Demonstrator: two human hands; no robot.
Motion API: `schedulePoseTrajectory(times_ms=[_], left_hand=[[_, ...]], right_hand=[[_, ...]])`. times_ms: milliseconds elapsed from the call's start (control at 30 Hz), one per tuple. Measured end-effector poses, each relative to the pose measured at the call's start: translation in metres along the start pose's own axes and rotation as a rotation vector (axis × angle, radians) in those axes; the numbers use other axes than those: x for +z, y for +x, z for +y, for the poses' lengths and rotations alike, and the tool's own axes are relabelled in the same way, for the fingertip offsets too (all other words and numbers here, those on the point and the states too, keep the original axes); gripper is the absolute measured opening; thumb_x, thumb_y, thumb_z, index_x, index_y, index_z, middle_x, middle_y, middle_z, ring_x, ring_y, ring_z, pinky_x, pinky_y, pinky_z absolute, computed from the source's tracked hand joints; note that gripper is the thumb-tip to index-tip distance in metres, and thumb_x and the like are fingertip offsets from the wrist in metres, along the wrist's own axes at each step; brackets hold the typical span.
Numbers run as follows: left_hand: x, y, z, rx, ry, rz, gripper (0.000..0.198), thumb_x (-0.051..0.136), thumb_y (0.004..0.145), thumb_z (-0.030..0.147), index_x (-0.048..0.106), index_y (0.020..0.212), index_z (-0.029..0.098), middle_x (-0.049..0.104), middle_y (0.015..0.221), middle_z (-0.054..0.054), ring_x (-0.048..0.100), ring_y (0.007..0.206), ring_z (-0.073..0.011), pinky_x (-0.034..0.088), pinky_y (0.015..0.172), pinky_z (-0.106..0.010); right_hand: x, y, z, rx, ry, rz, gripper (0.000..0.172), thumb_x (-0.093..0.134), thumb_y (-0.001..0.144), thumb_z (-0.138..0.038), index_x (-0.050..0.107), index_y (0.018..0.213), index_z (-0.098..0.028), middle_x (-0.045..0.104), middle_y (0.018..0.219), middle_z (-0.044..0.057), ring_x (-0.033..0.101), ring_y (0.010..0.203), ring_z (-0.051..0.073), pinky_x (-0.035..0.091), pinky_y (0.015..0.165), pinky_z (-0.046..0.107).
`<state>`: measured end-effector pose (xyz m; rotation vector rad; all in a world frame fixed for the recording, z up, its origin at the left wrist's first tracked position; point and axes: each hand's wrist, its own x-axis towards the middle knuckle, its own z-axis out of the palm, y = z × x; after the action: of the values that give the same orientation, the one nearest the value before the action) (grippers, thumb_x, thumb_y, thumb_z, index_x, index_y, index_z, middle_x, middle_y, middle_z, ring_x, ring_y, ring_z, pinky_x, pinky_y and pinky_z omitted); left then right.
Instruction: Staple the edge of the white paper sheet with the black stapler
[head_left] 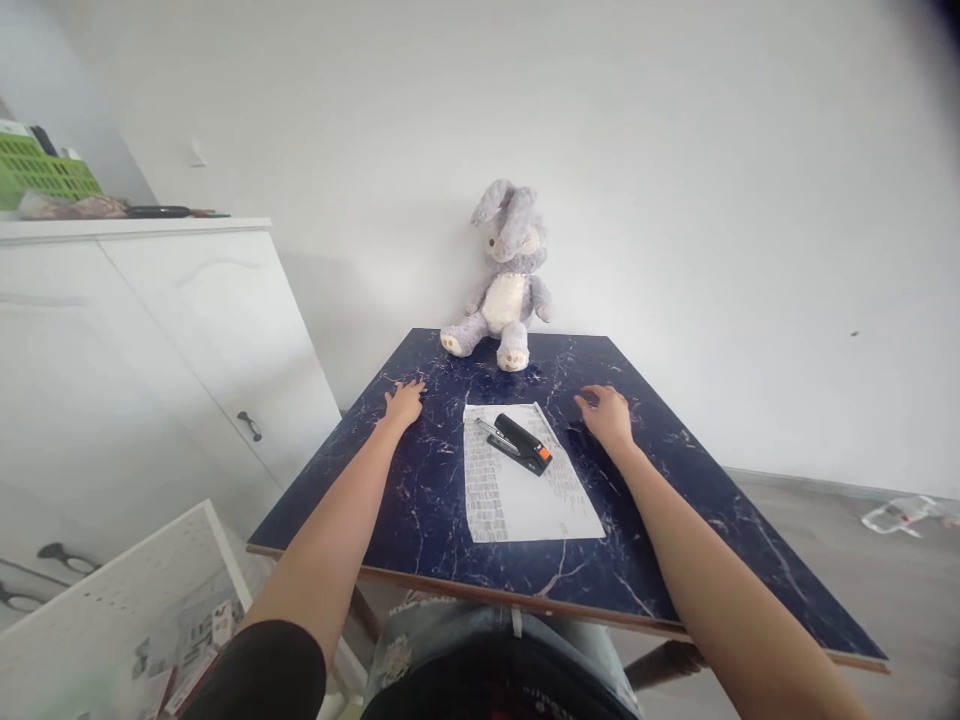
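Note:
My left hand [406, 403] rests on the dark blue marbled table [431, 480] left of the paper, its fingers spread and nothing in them. On the other side, my right hand [606, 413] lies on the tabletop with fingers loosely bent and a gap between thumb and forefinger; I see nothing held. Between the hands is a sheet of paper [525, 515] with rows of grey marks. A black stapler [517, 440] with an orange patch lies on the sheet's upper part, its metal staple rail showing apart from the black cover. Neither hand touches paper or stapler.
A grey plush rabbit [506, 300] sits at the table's far edge against the wall. White cabinets [187, 320] stand at left, with a green basket [52, 170] on top. A white perforated bin [112, 600] is at lower left. Clear plastic [896, 514] lies on the floor at right.

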<state>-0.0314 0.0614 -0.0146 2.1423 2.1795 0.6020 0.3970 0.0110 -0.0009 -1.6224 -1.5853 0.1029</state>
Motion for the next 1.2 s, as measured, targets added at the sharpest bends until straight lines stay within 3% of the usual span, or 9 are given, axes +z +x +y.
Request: schedulePoseTrajectory(times_ms=[67, 167, 300, 367, 433, 500, 567, 667, 1200], left_hand=[[0.003, 0.000, -0.002, 0.026, 0.000, 0.009, 0.038, 0.044, 0.094, 0.010, 0.063, 0.124, 0.024, 0.060, 0.136, -0.012, 0.051, 0.131, -0.0306, 0.037, 0.109, -0.057], [0.001, -0.006, 0.004, 0.067, 0.038, 0.055, 0.028, 0.040, 0.098, 0.014, 0.066, 0.110, 0.017, 0.068, 0.112, -0.015, 0.064, 0.108, -0.0277, 0.047, 0.097, -0.046], [-0.008, -0.021, 0.030, 0.116, 0.095, 0.120, 0.025, 0.036, 0.100, 0.013, 0.061, 0.106, 0.012, 0.064, 0.108, -0.019, 0.062, 0.105, -0.0273, 0.047, 0.092, -0.041], [-0.010, -0.034, 0.050, 0.219, 0.071, 0.128, 0.022, 0.036, 0.101, 0.014, 0.058, 0.105, 0.013, 0.063, 0.107, -0.016, 0.061, 0.103, -0.0238, 0.046, 0.091, -0.037], [-0.010, -0.050, 0.071, 0.422, 0.008, 0.118, 0.018, 0.037, 0.102, 0.016, 0.056, 0.104, 0.016, 0.062, 0.105, -0.011, 0.059, 0.099, -0.0207, 0.045, 0.088, -0.034], [-0.010, -0.066, 0.087, 0.608, -0.033, 0.110, 0.017, 0.037, 0.103, 0.018, 0.053, 0.106, 0.018, 0.061, 0.106, -0.009, 0.057, 0.098, -0.0203, 0.044, 0.085, -0.033], [-0.011, -0.078, 0.096, 0.705, -0.019, 0.073, 0.017, 0.035, 0.104, 0.019, 0.052, 0.107, 0.018, 0.060, 0.107, -0.008, 0.056, 0.097, -0.0209, 0.042, 0.082, -0.034], [-0.012, -0.083, 0.098, 0.768, 0.040, 0.011, 0.019, 0.035, 0.104, 0.018, 0.053, 0.108, 0.018, 0.061, 0.107, -0.008, 0.055, 0.100, -0.0222, 0.039, 0.082, -0.034], [-0.005, -0.074, 0.096, 0.868, 0.098, 0.013, 0.021, 0.040, 0.104, 0.022, 0.059, 0.110, 0.017, 0.065, 0.112, -0.010, 0.053, 0.104, -0.0224, 0.037, 0.083, -0.035]], right_hand=[[0.001, -0.012, -0.031, -0.169, 0.084, -0.086, 0.027, 0.055, 0.092, -0.038, 0.073, 0.098, -0.019, 0.073, 0.099, 0.011, 0.067, 0.089, 0.024, 0.049, 0.085, 0.035], [0.007, -0.036, -0.074, -0.385, 0.184, -0.317, 0.033, 0.051, 0.096, -0.048, 0.071, 0.102, -0.022, 0.072, 0.101, 0.008, 0.065, 0.086, 0.021, 0.049, 0.078, 0.031], [0.021, -0.059, -0.101, -0.430, 0.049, -0.457, 0.040, 0.071, 0.083, -0.048, 0.065, 0.109, -0.017, 0.069, 0.105, 0.013, 0.064, 0.090, 0.025, 0.046, 0.075, 0.032], [0.026, -0.063, -0.102, -0.410, 0.004, -0.486, 0.032, 0.071, 0.083, -0.041, 0.063, 0.103, -0.017, 0.070, 0.099, 0.012, 0.064, 0.086, 0.025, 0.043, 0.071, 0.031], [0.028, -0.063, -0.100, -0.435, 0.012, -0.505, 0.023, 0.067, 0.087, -0.036, 0.061, 0.098, -0.018, 0.071, 0.095, 0.010, 0.064, 0.082, 0.023, 0.041, 0.069, 0.029], [0.027, -0.063, -0.099, -0.484, 0.023, -0.509, 0.020, 0.067, 0.087, -0.035, 0.060, 0.096, -0.018, 0.071, 0.094, 0.010, 0.063, 0.081, 0.022, 0.039, 0.068, 0.028], [0.025, -0.062, -0.099, -0.499, 0.024, -0.517, 0.020, 0.068, 0.086, -0.034, 0.059, 0.094, -0.018, 0.071, 0.092, 0.009, 0.063, 0.079, 0.021, 0.037, 0.066, 0.028], [0.024, -0.062, -0.100, -0.485, 0.028, -0.527, 0.018, 0.067, 0.086, -0.034, 0.058, 0.091, -0.019, 0.071, 0.088, 0.008, 0.062, 0.077, 0.021, 0.036, 0.065, 0.027], [0.028, -0.061, -0.095, -0.490, 0.101, -0.526, 0.017, 0.066, 0.086, -0.033, 0.057, 0.091, -0.019, 0.069, 0.088, 0.007, 0.061, 0.078, 0.021, 0.037, 0.066, 0.027]])
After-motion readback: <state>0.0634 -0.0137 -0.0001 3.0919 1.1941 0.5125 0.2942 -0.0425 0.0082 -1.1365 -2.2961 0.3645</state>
